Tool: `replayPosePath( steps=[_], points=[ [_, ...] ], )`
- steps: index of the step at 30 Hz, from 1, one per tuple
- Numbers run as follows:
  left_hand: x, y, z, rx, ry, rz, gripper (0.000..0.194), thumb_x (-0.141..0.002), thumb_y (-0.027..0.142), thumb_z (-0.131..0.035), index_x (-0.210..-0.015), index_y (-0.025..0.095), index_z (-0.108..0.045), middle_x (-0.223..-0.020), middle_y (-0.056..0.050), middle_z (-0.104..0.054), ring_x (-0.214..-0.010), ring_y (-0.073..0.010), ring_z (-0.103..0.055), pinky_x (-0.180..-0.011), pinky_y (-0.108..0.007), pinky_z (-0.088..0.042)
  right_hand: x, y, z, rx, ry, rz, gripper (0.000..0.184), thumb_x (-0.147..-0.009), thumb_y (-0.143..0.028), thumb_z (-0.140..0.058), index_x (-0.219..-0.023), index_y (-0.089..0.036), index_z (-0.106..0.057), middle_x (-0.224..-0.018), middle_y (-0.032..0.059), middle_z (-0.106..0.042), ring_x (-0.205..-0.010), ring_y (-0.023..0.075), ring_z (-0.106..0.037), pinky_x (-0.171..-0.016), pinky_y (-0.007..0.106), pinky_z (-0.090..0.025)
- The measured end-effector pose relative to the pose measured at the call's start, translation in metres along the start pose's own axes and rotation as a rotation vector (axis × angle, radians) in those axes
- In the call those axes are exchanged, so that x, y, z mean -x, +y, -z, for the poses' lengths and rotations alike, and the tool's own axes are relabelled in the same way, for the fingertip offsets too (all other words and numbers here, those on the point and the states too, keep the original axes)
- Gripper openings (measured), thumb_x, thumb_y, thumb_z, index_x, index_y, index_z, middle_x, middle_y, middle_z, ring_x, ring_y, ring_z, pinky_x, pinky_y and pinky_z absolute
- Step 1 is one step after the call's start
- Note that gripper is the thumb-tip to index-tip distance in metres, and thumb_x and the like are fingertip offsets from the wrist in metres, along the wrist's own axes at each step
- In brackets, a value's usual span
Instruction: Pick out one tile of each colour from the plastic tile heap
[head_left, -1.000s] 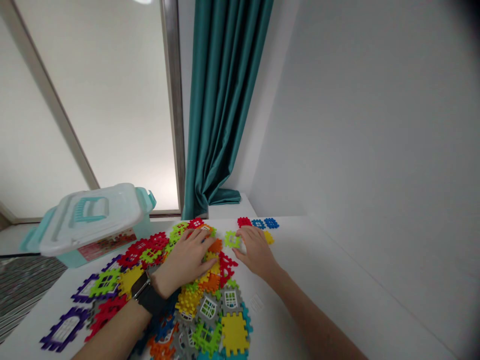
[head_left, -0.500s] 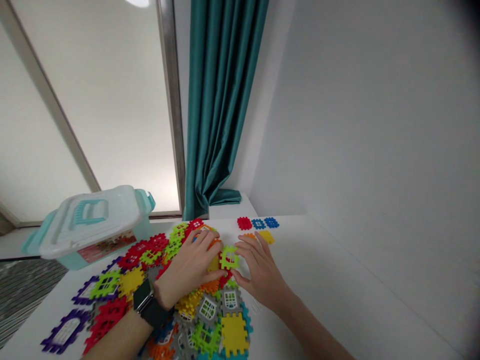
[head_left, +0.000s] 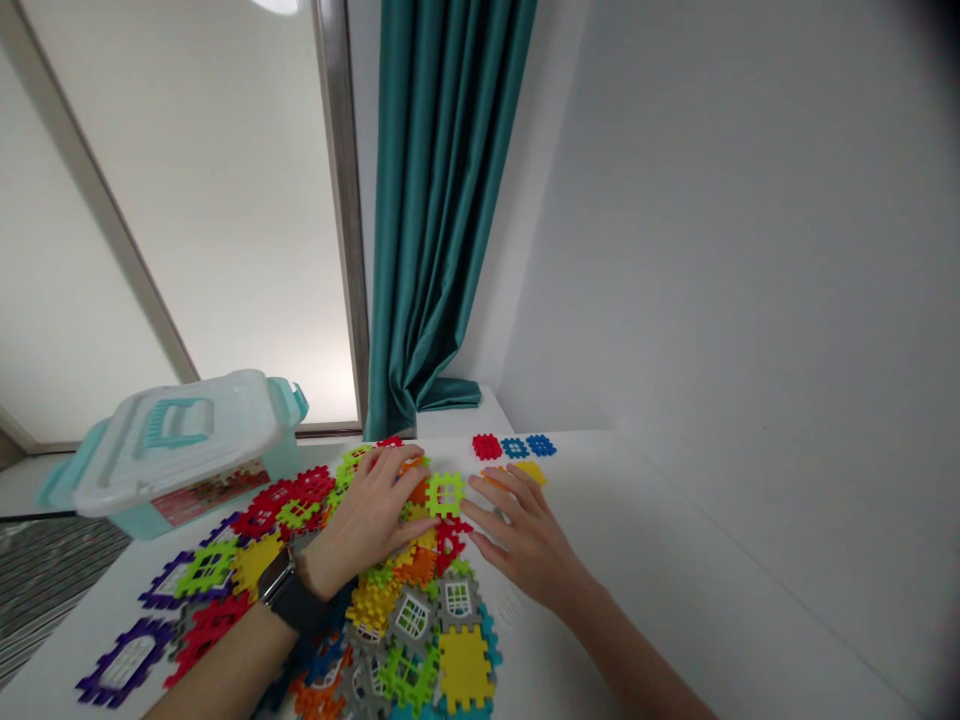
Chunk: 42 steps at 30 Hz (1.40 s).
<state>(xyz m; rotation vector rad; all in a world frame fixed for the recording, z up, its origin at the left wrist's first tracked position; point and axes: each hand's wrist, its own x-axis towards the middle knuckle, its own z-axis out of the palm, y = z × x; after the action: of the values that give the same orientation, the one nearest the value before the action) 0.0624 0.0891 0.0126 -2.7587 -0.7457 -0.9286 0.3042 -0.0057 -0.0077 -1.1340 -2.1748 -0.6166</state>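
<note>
Lime-green window tile (head_left: 445, 494) sits at the right edge of the interlocking-tile pile (head_left: 376, 603)! Right hand (head_left: 525, 545) just beside it, fingers splayed; left hand (head_left: 367, 512) loosely spread over the pile, thumb apart. Lidded box (head_left: 202, 455) at left; teal curtain (head_left: 442, 220) beyond.

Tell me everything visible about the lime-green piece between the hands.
The lime-green piece is a flat, plastic-looking square with toothed edges and a central cross-barred window, broad face showing. It is at the right edge of the pile; resting or raised, I can't tell. The right hand is beside it; contact is unclear.
</note>
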Motion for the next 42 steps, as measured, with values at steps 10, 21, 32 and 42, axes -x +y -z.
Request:
replayPosePath(
  steps=[10,21,32,42],
  points=[
    [0.001,-0.001,0.0,0.06,-0.03,-0.046,0.047,-0.082,0.038,-0.079,-0.12,0.021,-0.058,-0.132,-0.014,-0.055,-0.119,-0.0327,-0.053,-0.105,-0.053,-0.042,0.003,0.0,-0.001,-0.059,-0.025,-0.036,0.043,-0.094,-0.016,-0.061,-0.136,-0.025,-0.057,-0.135,0.0086,-0.066,-0.133,0.0266,-0.053,-0.114,0.054,-0.045],
    [0.002,0.002,0.001,0.151,-0.131,-0.109,0.057,-0.078,0.032,-0.084,-0.127,0.023,-0.058,-0.14,-0.014,-0.049,-0.126,-0.0328,-0.05,-0.106,-0.052,-0.044,0.008,0.003,-0.003,-0.145,-0.073,-0.082,0.05,-0.088,-0.028,-0.072,-0.135,-0.019,-0.055,-0.138,0.0162,-0.059,-0.133,0.0319,-0.051,-0.11,0.056,-0.048],
    [-0.001,0.009,0.009,0.154,-0.209,-0.114,0.054,-0.078,0.029,-0.084,-0.127,0.028,-0.062,-0.137,-0.011,-0.053,-0.125,-0.0318,-0.053,-0.107,-0.05,-0.044,0.005,0.004,0.001,-0.183,-0.145,-0.1,0.037,-0.089,-0.015,-0.067,-0.125,-0.026,-0.063,-0.129,0.0098,-0.065,-0.128,0.0263,-0.057,-0.106,0.05,-0.053],
    [0.0,0.008,0.002,0.135,-0.137,-0.05,0.043,-0.084,0.024,-0.075,-0.124,0.024,-0.061,-0.136,-0.01,-0.055,-0.123,-0.03,-0.054,-0.107,-0.049,-0.043,0.007,0.003,-0.005,-0.187,0.011,-0.189,0.028,-0.086,-0.019,-0.067,-0.113,-0.023,-0.058,-0.114,0.0118,-0.065,-0.117,0.029,-0.061,-0.1,0.051,-0.054]
  ],
)
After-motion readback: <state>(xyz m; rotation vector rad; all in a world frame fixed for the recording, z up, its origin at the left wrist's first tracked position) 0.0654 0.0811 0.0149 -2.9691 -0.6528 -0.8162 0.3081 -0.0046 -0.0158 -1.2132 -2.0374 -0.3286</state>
